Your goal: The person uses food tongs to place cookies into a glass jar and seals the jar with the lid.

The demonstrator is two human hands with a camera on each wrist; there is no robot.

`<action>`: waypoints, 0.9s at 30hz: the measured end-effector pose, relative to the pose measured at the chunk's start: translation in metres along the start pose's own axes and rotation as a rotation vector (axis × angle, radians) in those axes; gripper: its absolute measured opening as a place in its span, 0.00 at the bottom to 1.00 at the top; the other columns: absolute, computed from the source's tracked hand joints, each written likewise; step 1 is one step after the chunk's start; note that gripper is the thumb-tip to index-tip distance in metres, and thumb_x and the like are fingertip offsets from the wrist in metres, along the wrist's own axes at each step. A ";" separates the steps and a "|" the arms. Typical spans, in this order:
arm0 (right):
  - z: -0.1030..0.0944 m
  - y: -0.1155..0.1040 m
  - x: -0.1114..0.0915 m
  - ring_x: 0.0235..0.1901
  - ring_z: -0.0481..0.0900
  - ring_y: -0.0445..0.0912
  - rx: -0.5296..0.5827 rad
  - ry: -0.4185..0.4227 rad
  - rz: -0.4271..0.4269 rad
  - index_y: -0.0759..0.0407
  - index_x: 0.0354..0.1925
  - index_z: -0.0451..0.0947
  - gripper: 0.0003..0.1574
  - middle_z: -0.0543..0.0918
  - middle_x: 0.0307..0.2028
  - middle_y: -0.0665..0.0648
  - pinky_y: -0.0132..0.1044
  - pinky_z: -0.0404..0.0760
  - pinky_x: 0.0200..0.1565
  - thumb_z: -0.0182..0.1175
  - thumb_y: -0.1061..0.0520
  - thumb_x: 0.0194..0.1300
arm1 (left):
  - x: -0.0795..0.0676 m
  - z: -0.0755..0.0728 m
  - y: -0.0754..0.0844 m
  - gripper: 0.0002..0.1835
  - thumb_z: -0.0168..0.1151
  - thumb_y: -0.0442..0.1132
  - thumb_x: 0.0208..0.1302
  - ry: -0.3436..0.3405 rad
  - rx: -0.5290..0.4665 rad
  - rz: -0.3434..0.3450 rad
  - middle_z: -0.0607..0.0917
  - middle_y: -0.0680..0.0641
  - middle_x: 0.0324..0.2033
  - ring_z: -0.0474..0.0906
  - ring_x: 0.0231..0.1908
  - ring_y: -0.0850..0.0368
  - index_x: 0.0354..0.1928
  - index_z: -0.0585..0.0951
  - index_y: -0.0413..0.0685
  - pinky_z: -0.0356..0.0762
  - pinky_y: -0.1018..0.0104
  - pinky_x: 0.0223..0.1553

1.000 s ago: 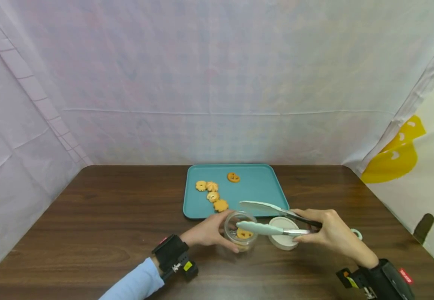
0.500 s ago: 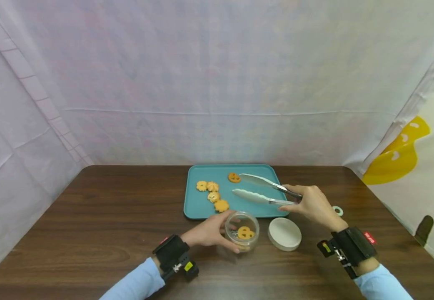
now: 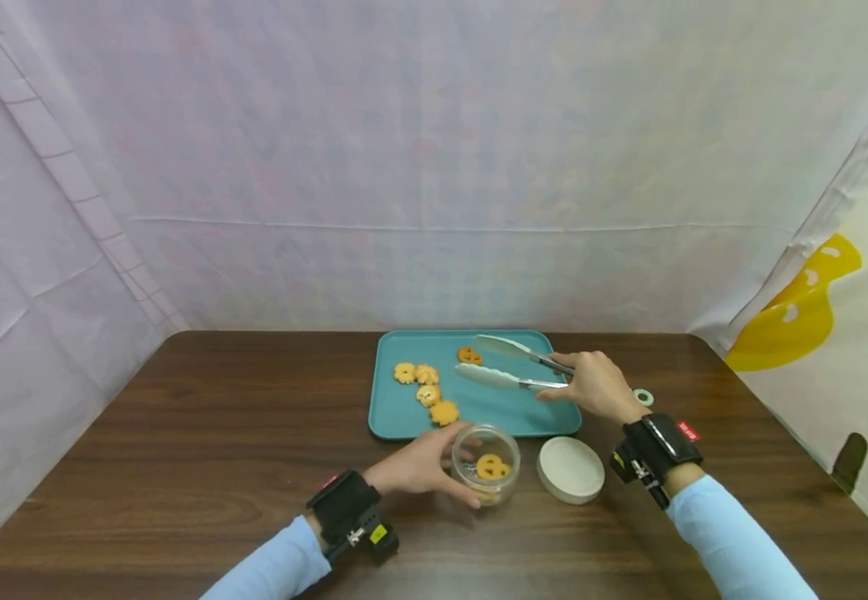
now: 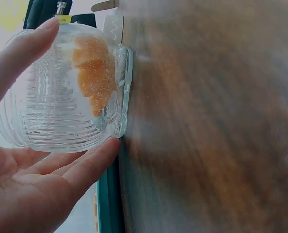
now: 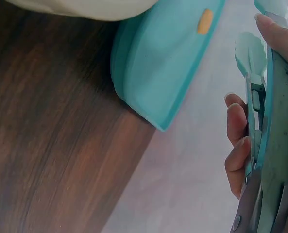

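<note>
1. We found the left grip (image 3: 426,463) curled round the biscuit jar (image 3: 486,468).
2. The right grip (image 3: 595,383) clasped tongs (image 3: 488,376), parted and empty, above the tray (image 3: 527,419).
3. We judged pickup in hand; the pretzel (image 3: 469,356), on the tray's far part, called for squeezing.

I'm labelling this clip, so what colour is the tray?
The tray is blue-green, clearest in the head view.

From where I stand, the jar (image 4: 61,109) looks clear, glossy and ribbed. At its three o'clock sits a smooth, plastic-looking lid (image 3: 571,470); at twelve, a matt plastic-looking tray (image 3: 527,408). The tongs (image 3: 542,384) gleam like metal; the table (image 3: 217,458) is wood-grained, faintly shiny.
</note>
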State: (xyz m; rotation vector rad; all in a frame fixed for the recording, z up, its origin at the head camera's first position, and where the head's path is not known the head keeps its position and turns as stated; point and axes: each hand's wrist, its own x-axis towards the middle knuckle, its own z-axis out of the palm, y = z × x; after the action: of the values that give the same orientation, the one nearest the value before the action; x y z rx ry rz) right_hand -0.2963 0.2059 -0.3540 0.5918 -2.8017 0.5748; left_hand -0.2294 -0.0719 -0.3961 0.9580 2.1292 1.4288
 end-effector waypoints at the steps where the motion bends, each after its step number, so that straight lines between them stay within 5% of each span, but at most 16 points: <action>1: 0.001 0.000 0.002 0.10 0.46 0.38 0.002 -0.002 -0.001 0.64 0.52 0.74 0.44 0.60 0.04 0.48 0.29 0.49 0.13 0.71 0.42 0.38 | 0.000 0.000 0.000 0.40 0.71 0.35 0.44 0.000 -0.001 -0.003 0.69 0.43 0.56 0.66 0.56 0.46 0.61 0.62 0.48 0.72 0.69 0.51; 16: 0.017 0.008 0.022 0.08 0.45 0.39 0.029 -0.057 0.057 0.68 0.53 0.71 0.48 0.57 0.03 0.50 0.30 0.48 0.13 0.70 0.40 0.39 | 0.000 -0.001 0.001 0.40 0.70 0.34 0.45 -0.001 -0.003 -0.014 0.70 0.44 0.57 0.66 0.57 0.47 0.61 0.62 0.49 0.72 0.69 0.51; 27: 0.022 0.000 0.030 0.11 0.67 0.44 -0.011 -0.138 0.116 0.68 0.55 0.70 0.50 0.80 0.20 0.60 0.31 0.56 0.14 0.70 0.39 0.39 | 0.000 -0.001 0.001 0.40 0.71 0.34 0.44 0.000 0.005 -0.012 0.70 0.43 0.56 0.67 0.56 0.47 0.61 0.62 0.47 0.72 0.68 0.51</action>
State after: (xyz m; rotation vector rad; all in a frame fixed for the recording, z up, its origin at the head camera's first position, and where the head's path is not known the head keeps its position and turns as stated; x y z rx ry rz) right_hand -0.3258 0.1867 -0.3651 0.4870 -2.9830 0.5596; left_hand -0.2296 -0.0721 -0.3948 0.9452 2.1361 1.4186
